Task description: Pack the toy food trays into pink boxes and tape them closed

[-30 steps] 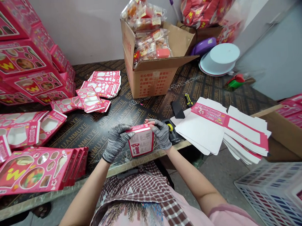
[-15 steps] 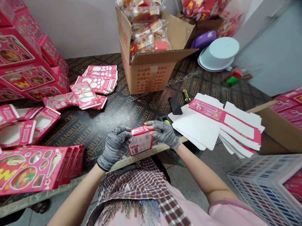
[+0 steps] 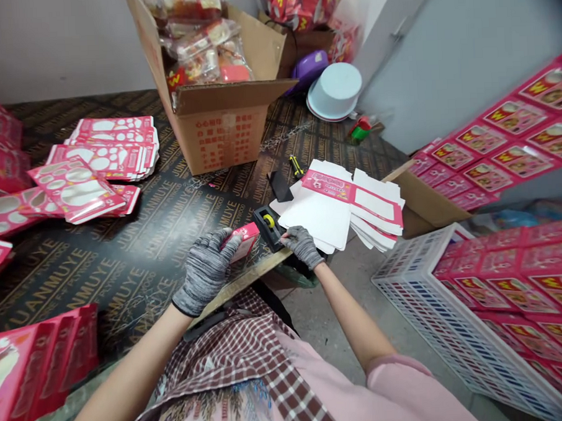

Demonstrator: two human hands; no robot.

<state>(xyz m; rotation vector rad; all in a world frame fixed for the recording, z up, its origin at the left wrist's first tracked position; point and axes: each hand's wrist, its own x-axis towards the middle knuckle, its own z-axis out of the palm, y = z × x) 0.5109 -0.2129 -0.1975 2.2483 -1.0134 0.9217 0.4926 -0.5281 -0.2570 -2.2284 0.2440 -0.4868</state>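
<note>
My left hand (image 3: 206,269), in a grey glove with bare fingertips, grips a small pink box (image 3: 245,240) near the table's front edge. Just right of the box stands a black tape dispenser (image 3: 269,228) with a yellow core. My right hand (image 3: 302,245), gloved alike, is at the dispenser's front end with thumb and fingertips pinched together. Any tape between those fingertips is too small to make out. Beyond the right hand lies a stack of flat white and pink cartons (image 3: 316,215). A black flat piece (image 3: 280,186) and a yellow cutter (image 3: 296,166) lie behind the dispenser.
An open cardboard box (image 3: 222,132) of packaged toys stands at the back. Flat pink window cartons (image 3: 106,159) lie at left, with finished pink boxes (image 3: 59,357) nearer me. A light blue tub (image 3: 336,87) sits back right. A white crate (image 3: 419,291) of pink boxes stands on the floor.
My right hand has let go of the pink box and moved to the tape dispenser. My left hand keeps the box, now beside the dispenser. The view has turned right.
</note>
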